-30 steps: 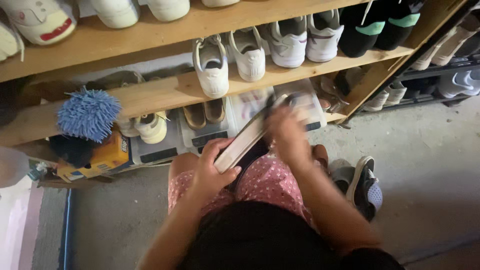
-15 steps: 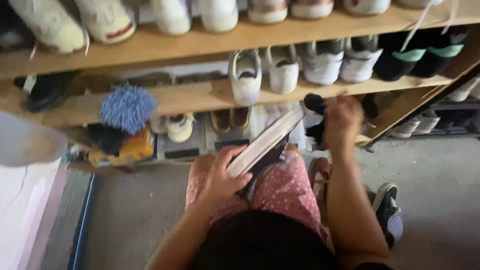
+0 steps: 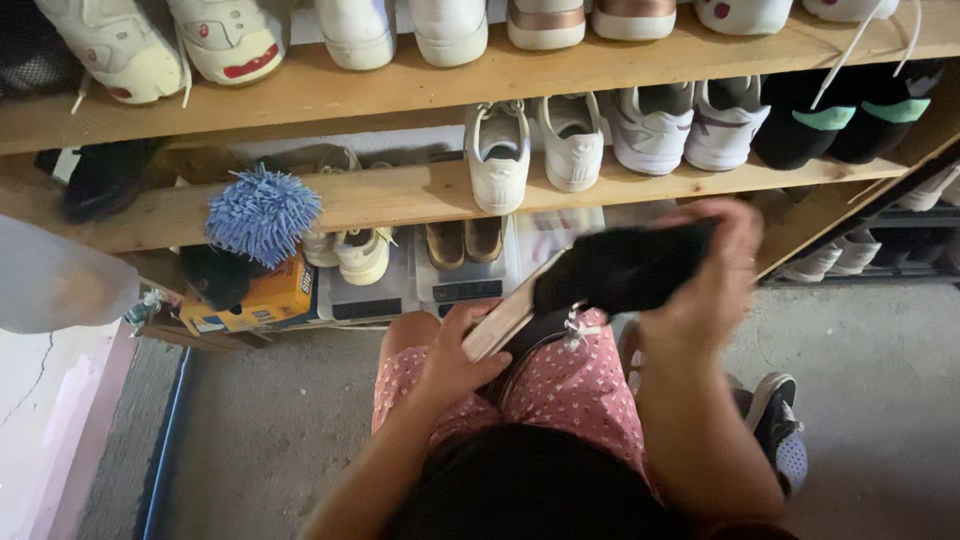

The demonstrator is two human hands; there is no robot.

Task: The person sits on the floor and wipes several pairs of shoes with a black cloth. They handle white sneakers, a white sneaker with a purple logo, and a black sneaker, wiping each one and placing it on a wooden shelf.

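Note:
I sit facing a wooden shoe rack with pink dotted shorts over my lap. My left hand (image 3: 452, 362) grips a dark shoe (image 3: 545, 322) by its heel end, with the pale sole edge turned up and a white lace hanging down. My right hand (image 3: 712, 272) is closed on a black cloth (image 3: 620, 266), which lies over the front of that shoe. The shoe's toe is hidden under the cloth.
The wooden shelf (image 3: 400, 195) holds white sneakers (image 3: 498, 152), tan sandals (image 3: 462, 240) sit below it, and more shoes stand on the shelf above. A blue fluffy duster (image 3: 262, 212) rests over a yellow box (image 3: 268, 294) at left. A black sneaker (image 3: 782, 432) lies on the concrete floor by my right leg.
My right hand lifted off the shoe, went up toward the shelf with a black cloth, and has come back down over the shoe's front. My left hand kept hold of the shoe.

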